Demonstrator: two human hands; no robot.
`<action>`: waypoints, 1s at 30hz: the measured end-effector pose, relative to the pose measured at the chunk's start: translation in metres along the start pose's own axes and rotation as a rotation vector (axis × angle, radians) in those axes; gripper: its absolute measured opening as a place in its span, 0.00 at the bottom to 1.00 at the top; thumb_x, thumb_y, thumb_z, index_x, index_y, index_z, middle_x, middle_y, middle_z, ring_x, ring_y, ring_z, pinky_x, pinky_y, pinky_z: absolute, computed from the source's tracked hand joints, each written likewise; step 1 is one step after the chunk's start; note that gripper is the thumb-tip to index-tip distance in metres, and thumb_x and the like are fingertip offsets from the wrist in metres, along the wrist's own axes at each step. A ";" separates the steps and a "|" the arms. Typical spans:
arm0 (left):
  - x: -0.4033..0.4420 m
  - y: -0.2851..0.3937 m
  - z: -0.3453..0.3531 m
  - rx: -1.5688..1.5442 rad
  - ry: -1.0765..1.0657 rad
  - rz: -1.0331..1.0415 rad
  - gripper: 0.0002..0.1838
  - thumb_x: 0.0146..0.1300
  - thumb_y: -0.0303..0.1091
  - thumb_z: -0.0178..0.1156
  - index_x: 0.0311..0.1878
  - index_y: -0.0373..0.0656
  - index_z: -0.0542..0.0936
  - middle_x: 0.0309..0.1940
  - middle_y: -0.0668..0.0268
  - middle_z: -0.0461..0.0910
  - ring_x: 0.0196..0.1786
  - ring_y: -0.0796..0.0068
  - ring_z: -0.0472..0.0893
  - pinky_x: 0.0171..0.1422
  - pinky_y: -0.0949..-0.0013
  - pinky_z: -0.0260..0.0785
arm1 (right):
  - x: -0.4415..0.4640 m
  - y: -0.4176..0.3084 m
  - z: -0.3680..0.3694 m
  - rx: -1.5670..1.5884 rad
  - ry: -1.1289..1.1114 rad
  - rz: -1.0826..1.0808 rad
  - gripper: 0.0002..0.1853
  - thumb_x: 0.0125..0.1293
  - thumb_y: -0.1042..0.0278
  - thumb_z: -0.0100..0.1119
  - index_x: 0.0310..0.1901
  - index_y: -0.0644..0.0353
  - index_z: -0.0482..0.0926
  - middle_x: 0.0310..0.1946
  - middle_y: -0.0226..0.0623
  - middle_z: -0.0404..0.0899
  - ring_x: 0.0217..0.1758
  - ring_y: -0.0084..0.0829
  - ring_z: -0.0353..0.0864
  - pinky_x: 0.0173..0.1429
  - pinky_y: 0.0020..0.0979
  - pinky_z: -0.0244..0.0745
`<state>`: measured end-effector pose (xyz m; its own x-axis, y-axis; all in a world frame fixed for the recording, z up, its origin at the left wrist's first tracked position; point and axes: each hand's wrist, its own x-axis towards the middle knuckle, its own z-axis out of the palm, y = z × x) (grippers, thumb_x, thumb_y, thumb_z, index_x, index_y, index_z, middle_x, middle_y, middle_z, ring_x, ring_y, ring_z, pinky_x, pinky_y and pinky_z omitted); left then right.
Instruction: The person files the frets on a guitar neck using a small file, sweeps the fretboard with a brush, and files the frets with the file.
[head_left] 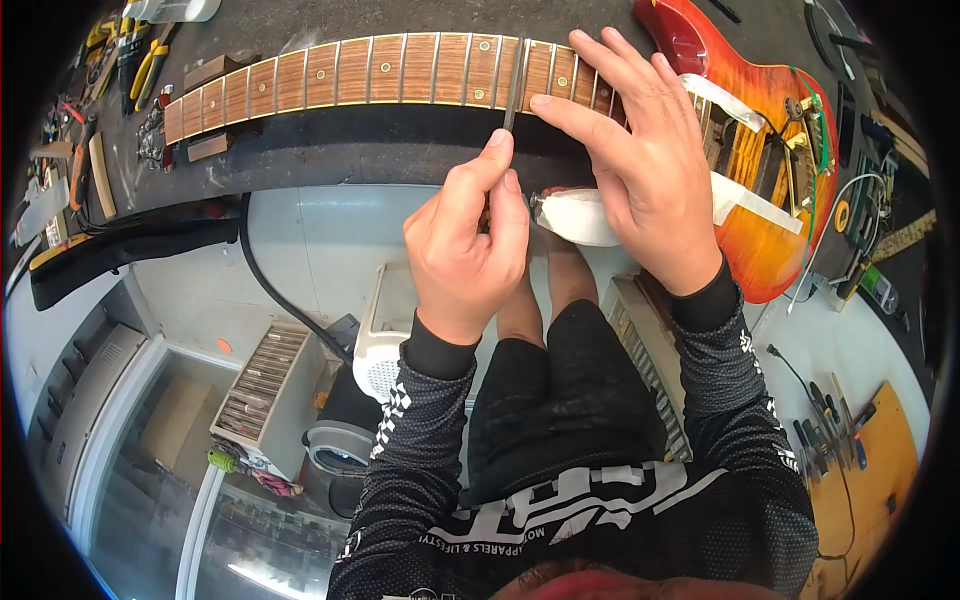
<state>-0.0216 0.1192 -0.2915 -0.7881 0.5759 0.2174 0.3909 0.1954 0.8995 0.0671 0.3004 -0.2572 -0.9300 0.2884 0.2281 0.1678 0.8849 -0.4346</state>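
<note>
An electric guitar lies across the dark workbench, with its brown fretboard (pixel 350 72) running left and its red-orange sunburst body (pixel 745 75) at the right. My left hand (pixel 468 235) pinches the near end of a thin metal file (pixel 516 85) between thumb and fingers. The file lies across the fretboard, in line with the frets. My right hand (pixel 655 165) is spread over the upper end of the neck, its index fingertip on the fretboard just right of the file. White masking tape (pixel 765 208) covers parts of the body.
Wooden blocks (pixel 210 146) sit under the neck near the headstock (pixel 152 138). Yellow-handled pliers (pixel 151 72) and other tools crowd the bench's left end. Below the bench stand a white stool (pixel 385 345) and a drawer cabinet (pixel 262 385). More hand tools (pixel 835 425) are at lower right.
</note>
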 end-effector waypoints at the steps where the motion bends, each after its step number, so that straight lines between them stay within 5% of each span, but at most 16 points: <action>1: -0.001 0.000 0.000 0.002 -0.001 0.002 0.15 0.70 0.12 0.68 0.58 0.31 0.87 0.51 0.49 0.95 0.39 0.64 0.95 0.43 0.66 0.85 | 0.000 0.000 0.000 -0.007 0.000 -0.003 0.36 0.61 0.87 0.61 0.68 0.40 0.90 0.81 0.43 0.78 0.88 0.53 0.72 0.90 0.62 0.60; 15: 0.003 -0.004 0.004 -0.008 0.023 0.088 0.18 0.69 0.10 0.68 0.61 0.31 0.88 0.36 0.55 0.91 0.27 0.68 0.85 0.35 0.67 0.77 | 0.004 -0.004 -0.002 -0.054 -0.021 0.004 0.34 0.64 0.85 0.62 0.67 0.38 0.91 0.81 0.40 0.78 0.87 0.51 0.73 0.90 0.61 0.60; 19: 0.008 0.003 0.005 -0.033 -0.015 -0.019 0.16 0.76 0.12 0.67 0.62 0.32 0.89 0.38 0.67 0.88 0.35 0.89 0.77 0.39 0.79 0.70 | 0.004 -0.005 -0.001 -0.069 -0.024 0.010 0.33 0.65 0.84 0.62 0.66 0.38 0.92 0.81 0.41 0.79 0.87 0.52 0.74 0.90 0.60 0.61; 30: 0.017 0.002 0.007 -0.003 -0.007 0.027 0.14 0.75 0.11 0.68 0.60 0.31 0.89 0.31 0.62 0.88 0.30 0.86 0.78 0.37 0.76 0.72 | 0.005 -0.005 0.000 -0.087 -0.020 0.002 0.32 0.66 0.83 0.61 0.66 0.37 0.92 0.80 0.42 0.79 0.86 0.52 0.75 0.89 0.60 0.62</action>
<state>-0.0303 0.1351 -0.2888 -0.7739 0.5866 0.2386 0.4104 0.1776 0.8944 0.0614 0.2975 -0.2543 -0.9357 0.2839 0.2096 0.1970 0.9130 -0.3573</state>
